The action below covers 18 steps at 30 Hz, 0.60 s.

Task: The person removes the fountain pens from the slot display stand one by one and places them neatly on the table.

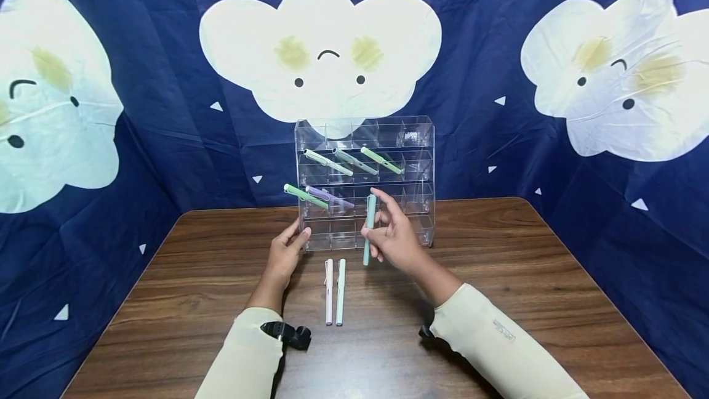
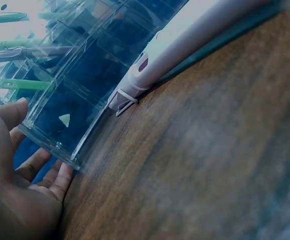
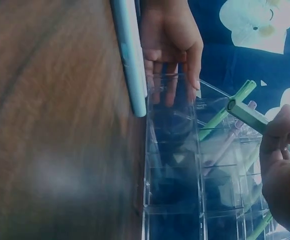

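Observation:
My right hand [image 1: 397,238] pinches a pale teal pen [image 1: 370,229] almost upright before the clear acrylic rack [image 1: 343,241], its index finger reaching up near the cap. At the rack's lower left side, my left hand [image 1: 284,257] touches the wall with fairly straight fingers, thumb toward the front edge. Two capped pens lie side by side on the table: a pale pink pen [image 1: 329,293] and a pale mint pen [image 1: 340,293]. In the rack's second tier rest a white-green pen [image 1: 328,162], a grey-green pen [image 1: 355,161] and a light green pen [image 1: 382,160]. Below them lean a green pen [image 1: 305,196] and a purple pen [image 1: 329,196].
The rack has several tiers split into small compartments by clear dividers. It stands toward the back of a brown wooden table [image 1: 221,325]. Dark blue cloth [image 1: 471,140] printed with white clouds hangs behind and at both sides.

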Available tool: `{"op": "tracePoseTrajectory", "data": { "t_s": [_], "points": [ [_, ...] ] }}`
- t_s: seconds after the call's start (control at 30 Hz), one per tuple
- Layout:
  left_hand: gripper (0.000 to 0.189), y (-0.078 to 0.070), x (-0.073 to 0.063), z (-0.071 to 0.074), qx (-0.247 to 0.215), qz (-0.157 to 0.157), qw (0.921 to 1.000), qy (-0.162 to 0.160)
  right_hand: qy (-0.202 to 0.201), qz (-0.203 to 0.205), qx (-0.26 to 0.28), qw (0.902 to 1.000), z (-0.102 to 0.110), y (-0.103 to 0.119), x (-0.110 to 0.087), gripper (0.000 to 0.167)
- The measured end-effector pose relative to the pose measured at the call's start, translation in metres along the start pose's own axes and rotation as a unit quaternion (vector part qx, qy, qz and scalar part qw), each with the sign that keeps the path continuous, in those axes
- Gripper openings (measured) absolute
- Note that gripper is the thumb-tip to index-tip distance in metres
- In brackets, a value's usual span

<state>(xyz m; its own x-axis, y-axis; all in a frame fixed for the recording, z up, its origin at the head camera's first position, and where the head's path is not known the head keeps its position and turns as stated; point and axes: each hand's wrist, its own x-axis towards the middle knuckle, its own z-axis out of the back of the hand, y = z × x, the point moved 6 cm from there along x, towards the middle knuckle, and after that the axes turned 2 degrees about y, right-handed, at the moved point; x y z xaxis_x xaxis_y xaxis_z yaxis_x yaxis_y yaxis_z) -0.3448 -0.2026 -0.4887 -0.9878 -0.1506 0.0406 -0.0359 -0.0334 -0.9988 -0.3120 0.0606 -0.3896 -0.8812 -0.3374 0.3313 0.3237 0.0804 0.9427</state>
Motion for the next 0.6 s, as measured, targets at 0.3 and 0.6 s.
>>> {"op": "tracePoseTrajectory", "data": {
  "t_s": [0.3, 0.6],
  "points": [
    [0.055, 0.002, 0.001, 0.0, 0.01, 0.0, 1.0, -0.003, 0.019, -0.032, -0.027, 0.999, -0.002, -0.011, -0.009, 0.085],
    [0.055, 0.001, -0.001, 0.0, 0.008, 0.009, 0.9999, -0.002, 0.074, -0.112, -0.025, 0.9906, -0.012, -0.031, -0.02, 0.083]
  ]
}}
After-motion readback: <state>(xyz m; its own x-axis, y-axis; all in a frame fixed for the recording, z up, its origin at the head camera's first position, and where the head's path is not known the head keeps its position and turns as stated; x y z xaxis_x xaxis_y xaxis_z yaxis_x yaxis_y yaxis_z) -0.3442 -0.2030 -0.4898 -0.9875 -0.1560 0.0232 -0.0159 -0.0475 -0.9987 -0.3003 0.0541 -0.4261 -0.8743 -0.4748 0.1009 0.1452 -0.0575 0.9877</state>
